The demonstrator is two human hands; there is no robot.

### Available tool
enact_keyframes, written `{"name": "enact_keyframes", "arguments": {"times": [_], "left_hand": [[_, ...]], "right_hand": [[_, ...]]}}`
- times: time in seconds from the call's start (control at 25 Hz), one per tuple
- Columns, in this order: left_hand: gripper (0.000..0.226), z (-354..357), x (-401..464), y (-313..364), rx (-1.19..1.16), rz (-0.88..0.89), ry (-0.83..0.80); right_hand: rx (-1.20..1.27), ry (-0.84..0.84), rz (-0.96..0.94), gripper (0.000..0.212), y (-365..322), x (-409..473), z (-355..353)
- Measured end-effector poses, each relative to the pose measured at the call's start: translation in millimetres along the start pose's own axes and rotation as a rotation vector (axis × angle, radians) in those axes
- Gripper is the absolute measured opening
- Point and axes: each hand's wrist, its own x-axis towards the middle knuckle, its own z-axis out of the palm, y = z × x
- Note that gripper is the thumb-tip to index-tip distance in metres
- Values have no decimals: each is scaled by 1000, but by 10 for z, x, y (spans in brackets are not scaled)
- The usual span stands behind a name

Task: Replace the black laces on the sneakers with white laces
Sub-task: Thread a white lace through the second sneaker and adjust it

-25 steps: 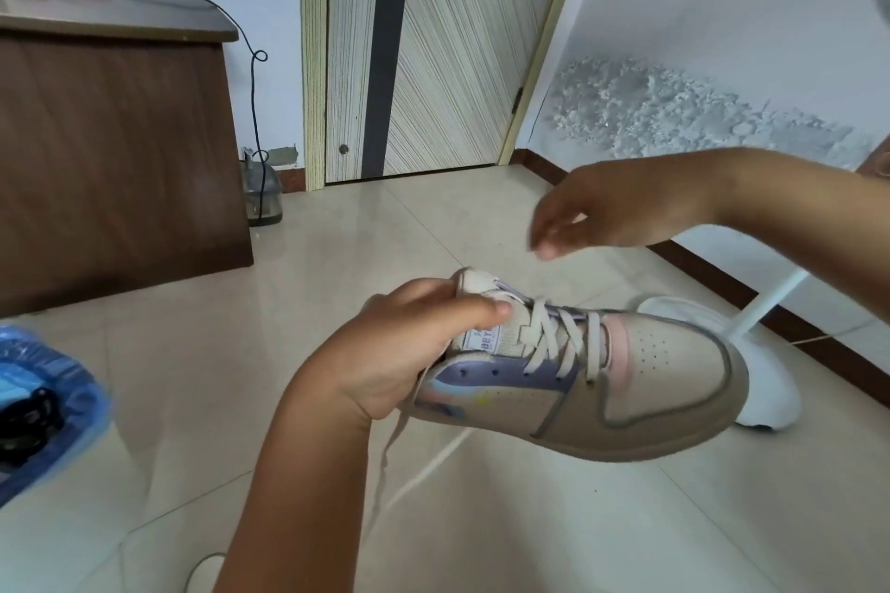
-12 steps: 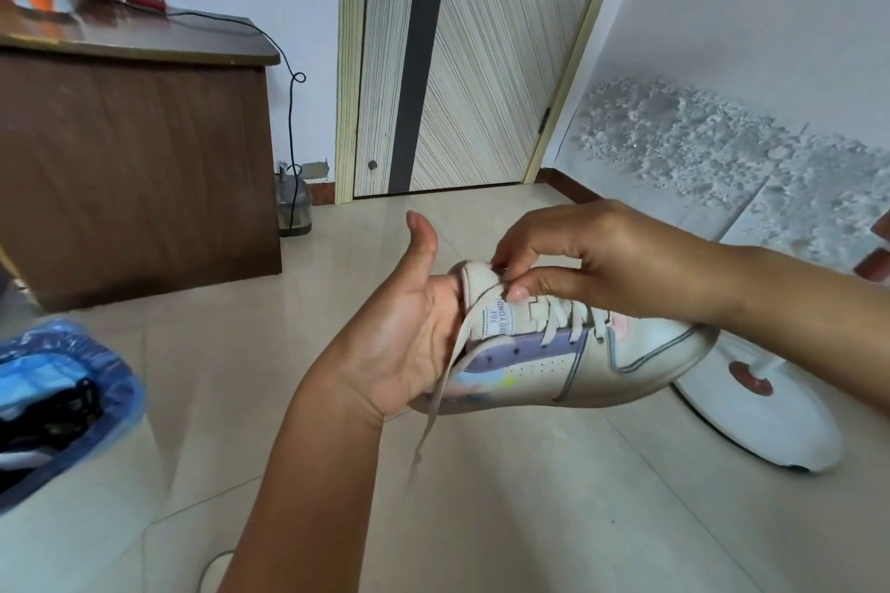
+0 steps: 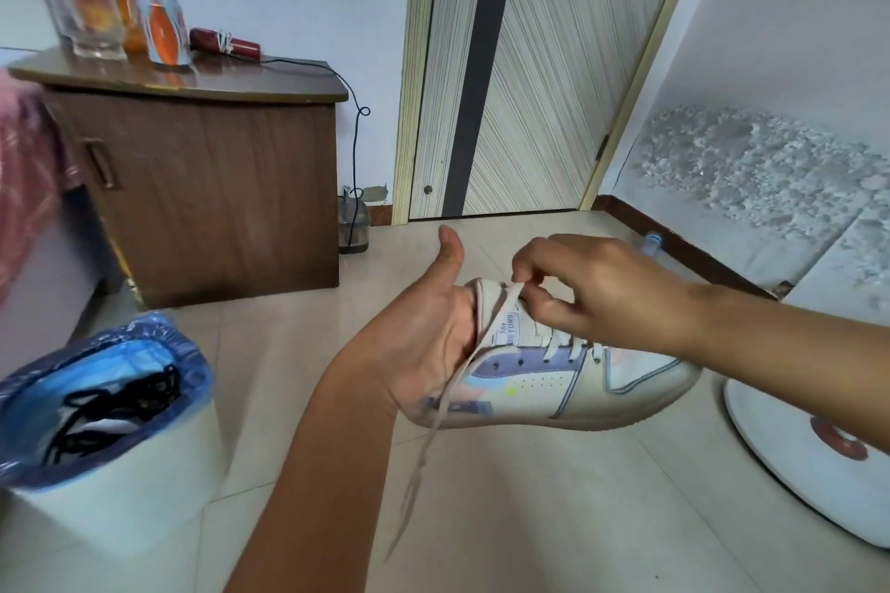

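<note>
Head view showed one sneaker (image 3: 568, 380) held in the air above the tiled floor, toe pointing right, already threaded with a white lace (image 3: 474, 352) through most eyelets. The right hand (image 3: 597, 294) pinched that lace at the top of the tongue, fingers curled around it, while its loose end dangled down past the heel. The left hand (image 3: 428, 332) cupped the heel, thumb raised; its fingers were hidden behind the shoe, so their grip could not be told. Lacing looked near its last step: the next move probably called for feeding the lace through a top eyelet and pulling it snug. Black laces (image 3: 120, 400), count unclear, lay tangled in one blue-lined bin (image 3: 62, 491) at the left.
</note>
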Motion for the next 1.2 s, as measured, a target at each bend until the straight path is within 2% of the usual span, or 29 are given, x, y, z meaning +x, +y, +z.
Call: {"name": "enact_keyframes", "arguments": {"times": [0.08,0.12,0.28,0.36,0.44,0.52,0.64,0.76,0.92,1.08,1.2], "left_hand": [[94,42,13,4,79,7,35],[93,67,27,-5,128,5,71],[93,126,117,-69,195,-16,163],[96,126,162,-117,203,-33,177],[98,96,222,-176,256,-80,208],[98,-2,261,-253,288,-132,279],[99,-207,266,-384,314,-216,365],[99,-424,191,-545,386,-324,437],[94,-761,-66,-712,326,-438,541],[71,-972,-288,-836,358,-482,728],[72,-979,-373,-801,333,-526,765]], "right_hand": [[320,9,249,8,2,-28,120],[382,0,293,9,12,-48,174],[146,67,238,11,44,-68,287],[198,133,301,10,109,-26,296],[495,245,504,10,257,44,244],[850,426,772,18,506,106,217],[1233,639,1160,19,903,69,260],[1548,732,1359,24,1204,-106,434],[1664,814,1409,29,1484,-402,617],[1752,951,1317,29,1683,-654,633],[1764,932,1228,25,1764,-780,609]]}}
